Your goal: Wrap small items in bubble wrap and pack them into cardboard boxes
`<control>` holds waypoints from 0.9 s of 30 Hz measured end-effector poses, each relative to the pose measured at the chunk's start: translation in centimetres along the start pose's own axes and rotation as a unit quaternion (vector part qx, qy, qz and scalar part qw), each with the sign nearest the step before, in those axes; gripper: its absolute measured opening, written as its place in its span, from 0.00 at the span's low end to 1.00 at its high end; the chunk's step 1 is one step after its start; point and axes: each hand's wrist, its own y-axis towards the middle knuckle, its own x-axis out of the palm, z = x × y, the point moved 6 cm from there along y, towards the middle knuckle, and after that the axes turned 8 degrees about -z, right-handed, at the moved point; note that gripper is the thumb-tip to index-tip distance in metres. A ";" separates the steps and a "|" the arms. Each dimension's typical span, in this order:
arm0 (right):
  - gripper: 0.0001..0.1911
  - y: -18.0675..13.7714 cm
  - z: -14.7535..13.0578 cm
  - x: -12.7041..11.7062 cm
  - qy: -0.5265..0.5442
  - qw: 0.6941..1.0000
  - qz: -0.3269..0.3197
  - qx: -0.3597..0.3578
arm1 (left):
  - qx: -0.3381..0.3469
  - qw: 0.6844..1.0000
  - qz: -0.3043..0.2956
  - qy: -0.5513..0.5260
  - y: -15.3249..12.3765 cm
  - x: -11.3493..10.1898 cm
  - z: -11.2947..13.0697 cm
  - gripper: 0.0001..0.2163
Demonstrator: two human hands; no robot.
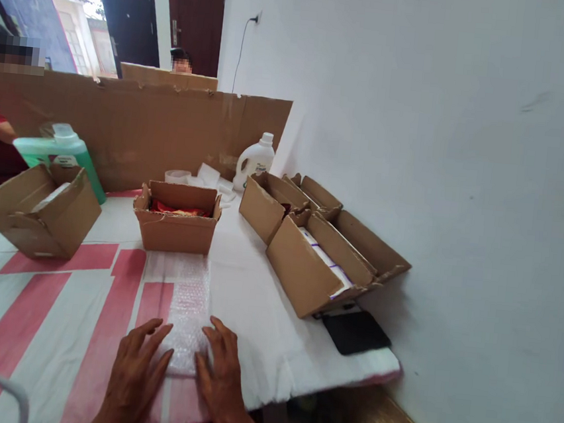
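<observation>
Bubble wrap (188,315): clear, shiny, bubbly surface, pinkish tint showing through. Lies flat as a long strip, near end close to the worktop's (250,281) front edge, length running toward far edge.

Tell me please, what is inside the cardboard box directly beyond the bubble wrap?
Red material shows in the cardboard box beyond the bubble wrap. The box's bottom, and anything beneath this material, is covered and cannot be seen.

A pale wall (455,175) fills the right; 2 dark doors (196,10) flank a daylit opening's (87,26) right.
</observation>
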 end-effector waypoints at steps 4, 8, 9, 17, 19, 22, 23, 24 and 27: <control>0.22 0.3 -0.7 -0.3 -0.017 0.996 -0.067 -0.056 | 0.132 0.985 -0.106 0.028 -0.1 0.1 0.7 0.19; 0.36 0.7 -0.6 -1.0 -0.023 0.982 -0.162 -0.091 | 0.162 0.978 -0.116 0.056 0.4 0.0 0.6 0.14; 0.38 0.9 -0.5 -1.2 -0.025 0.978 -0.185 -0.098 | 0.170 0.977 -0.119 0.057 0.6 -0.1 0.6 0.14; 0.14 3.2 -0.1 -1.6 0.021 0.979 -0.180 -0.095 | -0.015 0.966 -0.175 -0.192 3.3 -1.2 0.0 0.11; 0.11 3.4 0.1 -1.3 0.033 0.986 -0.155 -0.059 | -0.116 0.932 -0.187 -0.288 3.7 -0.5 -0.8 0.14; 0.08 3.4 0.9 -0.6 0.044 0.994 -0.098 0.020 | -0.192 0.900 -0.176 -0.349 4.6 1.2 -1.5 0.18; 0.09 3.3 1.1 -0.4 0.049 0.995 -0.076 0.042 | -0.203 0.900 -0.164 -0.350 4.9 1.6 -1.7 0.20; 0.10 3.3 1.3 -0.3 0.055 0.995 -0.055 0.063 | -0.211 0.900 -0.152 -0.349 5.2 2.1 -1.9 0.21; 0.13 3.3 2.0 0.2 0.072 0.991 -0.018 0.111 | -0.237 0.905 -0.097 -0.339 5.7 2.9 -2.5 0.27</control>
